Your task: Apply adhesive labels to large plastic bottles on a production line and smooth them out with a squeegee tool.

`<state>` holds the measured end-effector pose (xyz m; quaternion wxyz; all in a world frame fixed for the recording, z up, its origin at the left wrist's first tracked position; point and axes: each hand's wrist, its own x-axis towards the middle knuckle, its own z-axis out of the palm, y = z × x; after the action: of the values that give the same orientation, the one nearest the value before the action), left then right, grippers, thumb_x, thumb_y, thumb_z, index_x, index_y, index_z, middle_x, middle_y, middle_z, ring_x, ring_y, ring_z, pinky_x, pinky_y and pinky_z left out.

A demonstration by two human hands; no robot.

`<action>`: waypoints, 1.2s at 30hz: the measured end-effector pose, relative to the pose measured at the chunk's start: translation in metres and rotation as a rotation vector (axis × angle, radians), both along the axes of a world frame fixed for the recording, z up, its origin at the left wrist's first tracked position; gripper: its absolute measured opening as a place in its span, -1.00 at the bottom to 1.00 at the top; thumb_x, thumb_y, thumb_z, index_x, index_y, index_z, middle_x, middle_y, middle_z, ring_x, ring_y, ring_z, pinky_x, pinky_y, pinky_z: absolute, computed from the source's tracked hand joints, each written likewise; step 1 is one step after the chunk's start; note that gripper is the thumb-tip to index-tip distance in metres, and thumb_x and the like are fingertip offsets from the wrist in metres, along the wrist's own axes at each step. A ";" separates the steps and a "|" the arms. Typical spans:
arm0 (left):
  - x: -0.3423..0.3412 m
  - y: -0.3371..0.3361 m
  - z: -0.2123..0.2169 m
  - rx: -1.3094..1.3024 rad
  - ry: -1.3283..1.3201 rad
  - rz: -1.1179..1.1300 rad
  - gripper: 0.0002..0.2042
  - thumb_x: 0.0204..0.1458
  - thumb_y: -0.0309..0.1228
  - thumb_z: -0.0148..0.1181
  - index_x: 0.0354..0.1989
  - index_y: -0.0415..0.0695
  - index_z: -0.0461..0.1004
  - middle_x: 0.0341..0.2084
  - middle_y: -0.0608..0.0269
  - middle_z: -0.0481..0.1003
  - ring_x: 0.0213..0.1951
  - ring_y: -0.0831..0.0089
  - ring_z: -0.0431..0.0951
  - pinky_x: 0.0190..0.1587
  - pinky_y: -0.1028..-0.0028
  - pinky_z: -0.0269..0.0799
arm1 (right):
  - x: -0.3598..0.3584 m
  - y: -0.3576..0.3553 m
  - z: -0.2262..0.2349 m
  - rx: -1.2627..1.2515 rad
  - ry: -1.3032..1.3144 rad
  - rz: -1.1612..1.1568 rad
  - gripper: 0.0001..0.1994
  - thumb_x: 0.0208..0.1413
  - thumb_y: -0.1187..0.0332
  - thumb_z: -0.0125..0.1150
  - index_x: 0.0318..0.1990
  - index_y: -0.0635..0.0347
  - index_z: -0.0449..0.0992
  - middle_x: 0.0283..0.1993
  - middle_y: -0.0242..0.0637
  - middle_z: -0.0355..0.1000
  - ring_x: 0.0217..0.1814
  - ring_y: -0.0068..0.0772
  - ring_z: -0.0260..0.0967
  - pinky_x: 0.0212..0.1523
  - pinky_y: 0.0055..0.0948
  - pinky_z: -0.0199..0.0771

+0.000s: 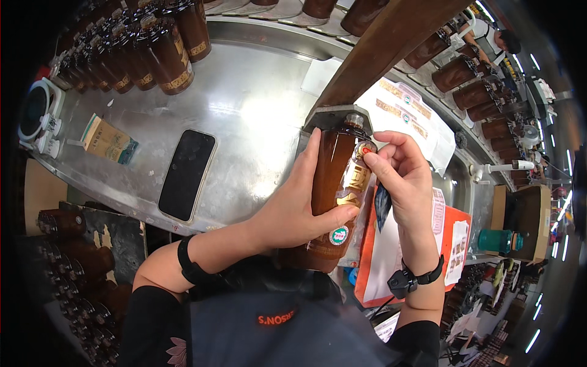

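L hand gripping brown bottle, R of blk phone on counter. R hand, farther R of phone, half-curled w/ thumb at bottle's red label. Sm. packet L of phone.

The bottle is brown, with gold print; the phone at nine o'clock is black, the sheet at four, orange.

pass: between phone and bottles | block: wooden post | far right: seemingly crowded
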<state>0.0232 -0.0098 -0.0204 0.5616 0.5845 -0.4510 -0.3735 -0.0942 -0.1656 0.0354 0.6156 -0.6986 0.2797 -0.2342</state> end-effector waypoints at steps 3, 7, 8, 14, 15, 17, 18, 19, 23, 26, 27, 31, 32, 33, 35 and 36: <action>0.000 -0.001 -0.002 -0.027 -0.015 0.010 0.14 0.00 -0.12 0.37 0.40 -0.46 -0.46 0.33 -0.32 -0.04 0.39 -0.03 0.03 0.39 0.22 0.00 | 0.000 -0.002 0.000 0.075 -0.002 0.004 -0.72 0.10 0.48 0.35 -0.04 0.24 0.50 -0.45 -0.63 0.29 -0.44 -0.87 0.15 -0.40 -0.79 0.11; 0.000 -0.002 -0.003 -0.025 0.045 -0.005 0.14 0.01 -0.13 0.36 0.40 -0.46 -0.47 0.34 -0.32 -0.05 0.39 -0.02 0.01 0.39 0.22 -0.01 | 0.003 -0.005 -0.004 0.052 0.017 0.011 -0.74 0.10 0.46 0.35 -0.06 0.24 0.51 -0.47 -0.65 0.27 -0.45 -0.87 0.12 -0.42 -0.78 0.09; 0.000 -0.002 -0.003 -0.037 0.065 -0.009 0.13 0.02 -0.14 0.35 0.40 -0.46 -0.47 0.34 -0.33 -0.05 0.40 -0.02 0.01 0.39 0.22 -0.02 | 0.003 -0.005 -0.004 0.043 0.014 0.022 -0.75 0.10 0.45 0.36 -0.07 0.24 0.52 -0.48 -0.65 0.26 -0.46 -0.87 0.12 -0.43 -0.77 0.08; -0.001 -0.004 0.000 -0.034 0.063 -0.021 0.11 0.04 -0.16 0.33 0.40 -0.47 -0.49 0.34 -0.34 -0.07 0.41 -0.02 -0.03 0.41 0.22 -0.06 | 0.004 -0.007 -0.005 0.032 0.026 -0.005 -0.77 0.08 0.44 0.37 -0.11 0.23 0.55 -0.51 -0.67 0.23 -0.48 -0.86 0.09 -0.46 -0.76 0.06; -0.001 -0.004 -0.001 -0.027 0.060 -0.019 0.11 0.04 -0.16 0.33 0.40 -0.47 -0.49 0.34 -0.34 -0.08 0.41 -0.03 -0.03 0.41 0.22 -0.07 | 0.004 -0.007 -0.004 0.034 0.023 -0.007 -0.77 0.08 0.44 0.37 -0.11 0.23 0.55 -0.51 -0.67 0.23 -0.48 -0.86 0.09 -0.46 -0.76 0.06; -0.001 -0.004 -0.002 -0.026 0.050 -0.028 0.11 0.04 -0.17 0.33 0.40 -0.47 -0.50 0.35 -0.34 -0.10 0.41 -0.02 -0.04 0.41 0.22 -0.08 | 0.003 -0.007 -0.003 0.029 0.030 0.011 -0.77 0.08 0.44 0.38 -0.11 0.23 0.55 -0.52 -0.68 0.21 -0.49 -0.86 0.07 -0.46 -0.76 0.05; -0.001 -0.004 -0.002 -0.026 0.043 -0.034 0.11 0.04 -0.18 0.33 0.40 -0.46 -0.51 0.35 -0.34 -0.11 0.41 -0.02 -0.04 0.41 0.22 -0.08 | 0.002 -0.007 -0.004 0.033 0.027 0.008 -0.77 0.08 0.44 0.38 -0.11 0.23 0.55 -0.52 -0.68 0.21 -0.49 -0.86 0.07 -0.46 -0.76 0.05; -0.001 -0.004 -0.003 -0.022 0.041 -0.037 0.11 0.04 -0.18 0.33 0.40 -0.46 -0.51 0.35 -0.34 -0.11 0.41 -0.02 -0.04 0.41 0.22 -0.08 | 0.002 -0.008 -0.005 0.033 0.024 0.013 -0.76 0.07 0.43 0.39 -0.11 0.23 0.55 -0.52 -0.69 0.20 -0.49 -0.87 0.06 -0.46 -0.76 0.04; -0.001 -0.004 -0.004 -0.046 0.106 -0.045 0.11 0.05 -0.22 0.33 0.40 -0.44 -0.53 0.36 -0.31 -0.12 0.42 0.03 -0.05 0.41 0.24 -0.07 | 0.005 -0.006 -0.005 0.057 0.018 0.012 -0.74 0.05 0.43 0.41 -0.10 0.22 0.55 -0.54 -0.70 0.18 -0.50 -0.87 0.04 -0.47 -0.77 0.03; 0.002 -0.003 -0.006 -0.047 0.120 -0.048 0.11 0.05 -0.24 0.33 0.41 -0.41 -0.55 0.37 -0.28 -0.12 0.42 0.07 -0.05 0.41 0.25 -0.06 | 0.007 -0.006 -0.005 0.055 0.021 0.020 -0.73 0.05 0.43 0.42 -0.10 0.22 0.54 -0.54 -0.70 0.18 -0.50 -0.88 0.04 -0.47 -0.77 0.04; 0.002 -0.003 -0.007 -0.056 0.118 -0.047 0.11 0.06 -0.25 0.32 0.41 -0.39 -0.55 0.37 -0.27 -0.12 0.42 0.09 -0.05 0.41 0.26 -0.06 | 0.007 -0.006 -0.005 0.057 0.022 0.019 -0.73 0.05 0.43 0.42 -0.10 0.22 0.54 -0.54 -0.70 0.18 -0.50 -0.88 0.04 -0.47 -0.77 0.04; 0.005 -0.002 -0.005 -0.047 0.136 -0.050 0.10 0.07 -0.26 0.31 0.41 -0.38 -0.56 0.37 -0.26 -0.13 0.42 0.10 -0.05 0.41 0.26 -0.06 | 0.012 -0.005 -0.006 0.066 0.019 0.012 -0.74 0.05 0.42 0.42 -0.10 0.22 0.55 -0.54 -0.70 0.18 -0.51 -0.88 0.04 -0.47 -0.77 0.04; 0.007 -0.002 -0.005 -0.042 0.152 -0.055 0.10 0.07 -0.26 0.31 0.41 -0.38 -0.56 0.37 -0.26 -0.13 0.42 0.09 -0.05 0.41 0.26 -0.06 | 0.014 -0.004 -0.006 0.063 0.027 0.009 -0.74 0.05 0.42 0.42 -0.10 0.22 0.55 -0.54 -0.70 0.18 -0.51 -0.88 0.04 -0.47 -0.77 0.03; 0.007 -0.002 -0.006 -0.039 0.170 -0.060 0.10 0.07 -0.26 0.31 0.41 -0.39 -0.56 0.38 -0.26 -0.13 0.42 0.09 -0.05 0.41 0.26 -0.06 | 0.014 -0.004 -0.007 0.062 0.028 0.011 -0.74 0.05 0.42 0.42 -0.10 0.22 0.55 -0.54 -0.70 0.18 -0.51 -0.88 0.04 -0.47 -0.77 0.03; 0.008 -0.002 -0.009 -0.043 0.165 -0.056 0.10 0.07 -0.25 0.31 0.41 -0.39 -0.56 0.37 -0.26 -0.13 0.42 0.08 -0.06 0.41 0.25 -0.07 | 0.015 -0.005 -0.009 0.036 0.051 0.016 -0.74 0.06 0.41 0.42 -0.10 0.21 0.55 -0.54 -0.70 0.17 -0.51 -0.88 0.04 -0.47 -0.77 0.03; 0.010 -0.002 -0.009 -0.046 0.158 -0.057 0.10 0.08 -0.24 0.31 0.41 -0.39 -0.56 0.37 -0.27 -0.13 0.42 0.07 -0.06 0.41 0.25 -0.07 | 0.017 -0.006 -0.009 0.036 0.051 0.017 -0.74 0.06 0.41 0.42 -0.10 0.21 0.55 -0.54 -0.70 0.17 -0.51 -0.88 0.04 -0.47 -0.77 0.03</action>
<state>0.0328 -0.0119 -0.0298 0.5978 0.5271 -0.4301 -0.4240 -0.0774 -0.1712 0.0264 0.6228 -0.6953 0.2936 -0.2060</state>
